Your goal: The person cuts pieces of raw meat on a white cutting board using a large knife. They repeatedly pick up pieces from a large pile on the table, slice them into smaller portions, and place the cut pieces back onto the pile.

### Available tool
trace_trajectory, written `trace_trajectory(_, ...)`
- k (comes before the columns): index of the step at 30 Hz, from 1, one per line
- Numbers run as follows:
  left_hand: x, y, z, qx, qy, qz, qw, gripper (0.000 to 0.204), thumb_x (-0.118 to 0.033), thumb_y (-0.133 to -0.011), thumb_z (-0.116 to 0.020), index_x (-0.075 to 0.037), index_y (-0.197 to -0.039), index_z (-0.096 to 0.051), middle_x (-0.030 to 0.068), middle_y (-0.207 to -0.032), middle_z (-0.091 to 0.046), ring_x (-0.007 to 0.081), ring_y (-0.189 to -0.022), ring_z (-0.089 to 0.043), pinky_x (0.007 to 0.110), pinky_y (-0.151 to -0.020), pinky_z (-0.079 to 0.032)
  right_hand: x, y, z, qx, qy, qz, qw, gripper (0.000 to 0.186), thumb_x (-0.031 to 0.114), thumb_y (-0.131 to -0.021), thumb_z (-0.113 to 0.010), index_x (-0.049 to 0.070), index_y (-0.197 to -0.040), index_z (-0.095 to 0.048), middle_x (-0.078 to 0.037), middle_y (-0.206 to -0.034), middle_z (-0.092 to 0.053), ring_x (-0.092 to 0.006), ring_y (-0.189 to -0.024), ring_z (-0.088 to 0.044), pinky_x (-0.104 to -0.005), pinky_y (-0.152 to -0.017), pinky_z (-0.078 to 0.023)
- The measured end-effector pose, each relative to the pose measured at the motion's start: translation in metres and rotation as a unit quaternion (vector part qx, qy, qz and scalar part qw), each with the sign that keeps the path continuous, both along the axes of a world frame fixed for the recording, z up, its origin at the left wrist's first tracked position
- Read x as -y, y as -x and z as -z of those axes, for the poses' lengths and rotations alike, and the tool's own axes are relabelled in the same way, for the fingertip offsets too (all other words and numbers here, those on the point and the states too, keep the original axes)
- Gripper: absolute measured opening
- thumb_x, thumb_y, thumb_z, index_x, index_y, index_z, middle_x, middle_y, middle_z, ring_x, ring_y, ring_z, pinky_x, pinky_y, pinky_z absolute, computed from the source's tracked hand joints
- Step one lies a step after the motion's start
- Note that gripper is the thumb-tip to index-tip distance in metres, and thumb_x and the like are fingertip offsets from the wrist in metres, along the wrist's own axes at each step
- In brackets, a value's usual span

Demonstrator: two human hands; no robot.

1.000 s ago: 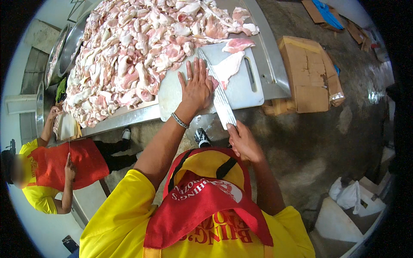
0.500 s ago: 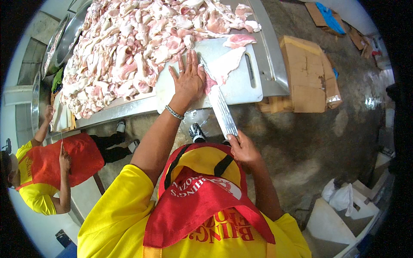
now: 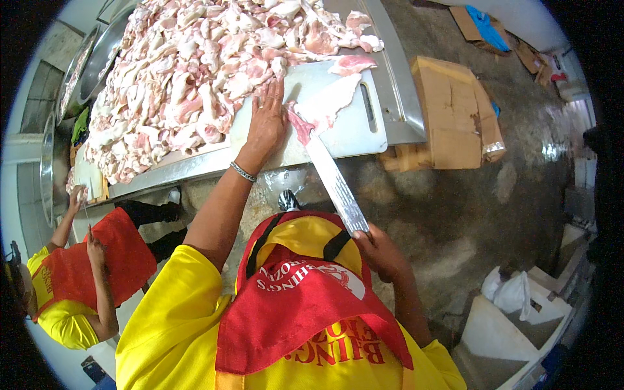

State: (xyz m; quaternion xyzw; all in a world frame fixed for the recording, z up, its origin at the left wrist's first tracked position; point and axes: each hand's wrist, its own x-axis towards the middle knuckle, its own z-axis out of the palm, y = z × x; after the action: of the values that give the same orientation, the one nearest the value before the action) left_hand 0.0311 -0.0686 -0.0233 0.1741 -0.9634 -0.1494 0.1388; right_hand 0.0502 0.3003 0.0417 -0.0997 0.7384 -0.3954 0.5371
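Head view: left hand (image 3: pixel 266 123) flat and wide open, pressing a strip of pink meat (image 3: pixel 300 127) on the white cutting board (image 3: pixel 361 123). Right hand (image 3: pixel 380 250) wrapped tight round the handle of a long knife (image 3: pixel 335 182), blade tip touching that strip. Big heap of meat pieces (image 3: pixel 195 71) just beside, on the steel desk (image 3: pixel 396 84). Looks like the slicing step, cut just starting. Next move calls for a steady pull of the blade, fingers kept well away. Another person in a red apron (image 3: pixel 78 273) at the left.
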Motion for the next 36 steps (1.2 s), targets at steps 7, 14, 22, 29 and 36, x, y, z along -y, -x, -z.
trace_trajectory(7, 0.0, -0.006, -0.012, 0.018, -0.001, 0.054, 0.998, 0.068, -0.013, -0.096, -0.049, -0.033, -0.155, -0.023, 0.0115, -0.161, -0.023, 0.0316, -0.147, -0.026, 0.064, -0.115, -0.016, -0.01, 0.001, -0.004, 0.006, -0.005, -0.015, 1.0, 0.04, 0.032, -0.101, -0.048, -0.001, -0.123, -0.056, -0.02, -0.112, -0.065, -0.0295, -0.101, -0.062, -0.0411, -0.092, -0.047)
trace_trajectory(14, 0.009, -0.017, -0.027, 0.047, 0.06, 0.23, 0.97, 0.042, -0.013, -0.093, -0.054, -0.027, -0.133, -0.061, -0.0011, -0.15, -0.047, 0.0256, -0.147, -0.029, 0.065, -0.114, -0.017, -0.019, -0.002, -0.02, -0.019, -0.024, -0.023, 0.999, 0.038, 0.031, -0.102, -0.048, 0.001, -0.123, -0.056, -0.013, -0.102, -0.061, -0.0218, -0.09, -0.056, -0.036, -0.08, -0.044)
trace_trajectory(22, 0.017, -0.046, -0.027, -0.03, -0.061, 0.264, 0.962, 0.025, -0.011, -0.085, -0.062, -0.014, -0.109, -0.069, 0.0023, -0.125, -0.065, 0.0239, -0.135, -0.047, 0.053, -0.115, -0.028, -0.046, -0.009, -0.032, -0.04, -0.006, -0.027, 0.999, 0.036, 0.03, -0.101, -0.05, 0.003, -0.123, -0.06, -0.013, -0.108, -0.064, -0.0228, -0.099, -0.059, -0.0374, -0.089, -0.045)
trace_trajectory(29, 0.017, -0.081, -0.046, -0.064, -0.079, 0.256, 0.961, 0.02, -0.009, -0.081, -0.059, -0.006, -0.099, -0.067, 0.01, -0.104, -0.068, 0.0287, -0.108, -0.06, 0.047, -0.101, -0.04, -0.036, -0.022, -0.025, -0.048, 0.042, 0.051, 0.997, 0.035, 0.03, -0.101, -0.05, 0.003, -0.12, -0.061, -0.014, -0.108, -0.067, -0.0235, -0.099, -0.062, -0.0381, -0.092, -0.047)
trace_trajectory(36, -0.014, -0.015, -0.04, -0.094, -0.188, -0.075, 0.975, 0.027, -0.022, -0.079, -0.074, 0.001, -0.092, -0.067, 0.0163, -0.084, -0.069, 0.0313, -0.083, -0.066, 0.041, -0.076, -0.052, 0.014, -0.009, 0.01, -0.141, 0.077, 0.032, 0.986, 0.028, 0.028, -0.101, -0.051, 0.001, -0.104, -0.057, 0.001, -0.074, -0.05, -0.0109, -0.066, -0.045, -0.0293, -0.061, -0.04)
